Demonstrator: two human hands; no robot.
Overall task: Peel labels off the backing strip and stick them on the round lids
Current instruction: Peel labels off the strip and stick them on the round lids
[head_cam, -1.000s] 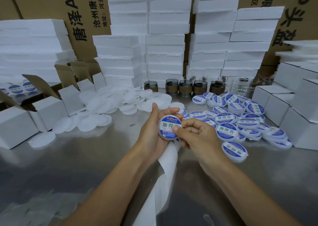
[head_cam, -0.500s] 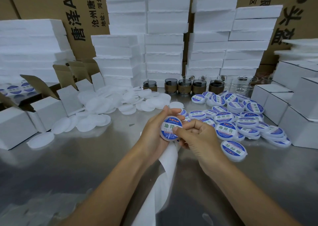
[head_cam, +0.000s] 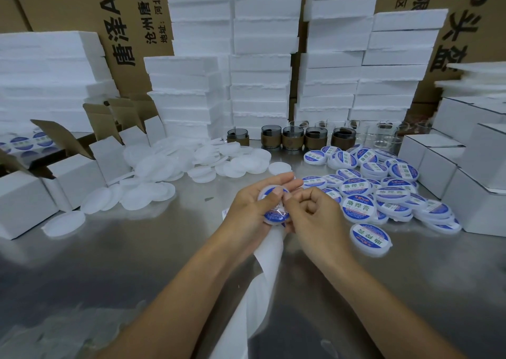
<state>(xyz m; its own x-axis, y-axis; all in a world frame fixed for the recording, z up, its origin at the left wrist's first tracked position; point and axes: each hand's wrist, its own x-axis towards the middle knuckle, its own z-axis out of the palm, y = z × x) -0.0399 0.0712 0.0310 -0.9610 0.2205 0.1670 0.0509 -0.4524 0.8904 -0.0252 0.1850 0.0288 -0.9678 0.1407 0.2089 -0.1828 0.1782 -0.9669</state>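
Spanning the whole near field: steel table (head_cam: pixel 109 276), dull reflective top.

Far edge: brown cartons (head_cam: pixel 68 8) with black printed characters, standing behind stacks of white foam slabs (head_cam: pixel 262 57).

Right side: closed white boxes (head_cam: pixel 479 194), stacked. Left side: open white boxes (head_cam: pixel 24 202), brown flaps up. Behind them, far left, a sheet of blue round labels (head_cam: pixel 24 142), partly hidden.

Centre-left: loose heap of plain lids (head_cam: pixel 169 164), white, no labels. Centre-right: heap of labelled lids (head_cam: pixel 383 189), blue-and-white faces up, overlapping. One labelled lid (head_cam: pixel 371 238) lies apart at the near edge of that heap.

Far centre: row of brown-banded cups (head_cam: pixel 293 138); clear glasses (head_cam: pixel 386 137) just to their right.

Backing strip (head_cam: pixel 262 276): white, hangs from under the hands toward the near edge.

Left hand (head_cam: pixel 252 208): above the table centre, fingers and thumb wrapped round one lid (head_cam: pixel 267 193), face toward the camera.

Right hand (head_cam: pixel 315 216): touching the left, fingers curled in, thumb tip against the lid's blue label (head_cam: pixel 275 216). Whether it pinches anything: cannot tell.
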